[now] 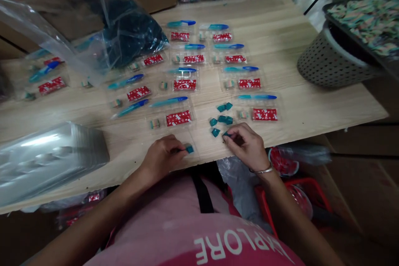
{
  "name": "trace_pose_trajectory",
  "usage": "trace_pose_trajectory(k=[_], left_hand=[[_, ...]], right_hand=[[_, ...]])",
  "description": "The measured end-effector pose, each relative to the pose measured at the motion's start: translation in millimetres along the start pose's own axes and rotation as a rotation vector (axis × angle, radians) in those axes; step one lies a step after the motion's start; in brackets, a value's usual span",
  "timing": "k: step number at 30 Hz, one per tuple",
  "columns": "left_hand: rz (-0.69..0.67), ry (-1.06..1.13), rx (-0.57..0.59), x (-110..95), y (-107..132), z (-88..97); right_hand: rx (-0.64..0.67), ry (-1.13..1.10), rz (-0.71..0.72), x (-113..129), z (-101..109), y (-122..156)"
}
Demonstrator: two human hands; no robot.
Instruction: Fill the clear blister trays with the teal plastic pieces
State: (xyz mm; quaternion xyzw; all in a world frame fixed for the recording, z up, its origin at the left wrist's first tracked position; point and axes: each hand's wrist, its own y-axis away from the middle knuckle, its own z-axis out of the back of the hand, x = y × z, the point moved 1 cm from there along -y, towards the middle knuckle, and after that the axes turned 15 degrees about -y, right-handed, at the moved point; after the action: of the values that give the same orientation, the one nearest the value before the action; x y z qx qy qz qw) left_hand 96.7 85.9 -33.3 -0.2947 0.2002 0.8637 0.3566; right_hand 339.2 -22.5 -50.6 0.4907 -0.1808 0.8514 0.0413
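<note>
My left hand (162, 158) pinches a small teal gummy piece (189, 149) against the wooden table (280, 50), just off the near edge of a clear plastic tray (174, 133). My right hand (246, 146) holds another teal piece (225, 134) between its fingertips. A loose group of several teal pieces (220, 118) lies just beyond it. Rows of clear trays hold red printed packets (178, 118), small striped sweets (154, 124) and blue-and-teal stick-shaped items (168, 101).
A clear bag of dark teal pieces (131, 37) lies at the far left of the table. A stack of clear trays (52, 158) sits at the near left. Striped sweets fill a tray (364, 25) above a dotted basket (330, 62) at the right. A red crate (296, 199) stands below the table.
</note>
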Motion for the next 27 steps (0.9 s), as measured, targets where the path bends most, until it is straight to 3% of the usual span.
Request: trace_pose_trajectory(k=[4, 8, 10, 11, 14, 16, 19, 23, 27], left_hand=[[-0.019, -0.078, 0.002, -0.7, 1.3, 0.4], [-0.079, 0.000, -0.188, -13.5, 12.7, 8.5], [-0.023, 0.117, -0.238, -27.2, 17.7, 13.8], [0.038, 0.211, -0.184, -34.5, 19.0, 15.5], [0.281, 0.636, 0.128, -50.9, 19.2, 15.8], [0.410, 0.906, 0.239, -53.1, 19.1, 14.3], [0.495, 1.088, 0.211, -46.6, 22.0, 12.7], [0.443, 1.062, 0.097, -39.6, 28.6, 11.1], [0.426, 0.978, 0.018, -39.5, 33.7, 10.4]], right_hand=[[0.021, -0.085, -0.010, 2.0, 5.2, -1.6], [-0.101, -0.315, -0.068, 18.0, -1.9, 1.4], [-0.085, -0.447, -0.049, 34.2, -12.6, 2.5], [-0.060, -0.491, -0.016, 43.4, -18.8, 2.2], [0.050, -0.517, 0.132, 68.0, -36.5, -1.2], [0.096, -0.524, 0.176, 76.4, -45.8, -3.8], [0.114, -0.650, 0.000, 75.9, -55.5, -4.4], [0.214, -0.787, -0.339, 70.4, -61.6, -0.9], [0.234, -0.700, -0.342, 75.4, -60.7, -2.7]])
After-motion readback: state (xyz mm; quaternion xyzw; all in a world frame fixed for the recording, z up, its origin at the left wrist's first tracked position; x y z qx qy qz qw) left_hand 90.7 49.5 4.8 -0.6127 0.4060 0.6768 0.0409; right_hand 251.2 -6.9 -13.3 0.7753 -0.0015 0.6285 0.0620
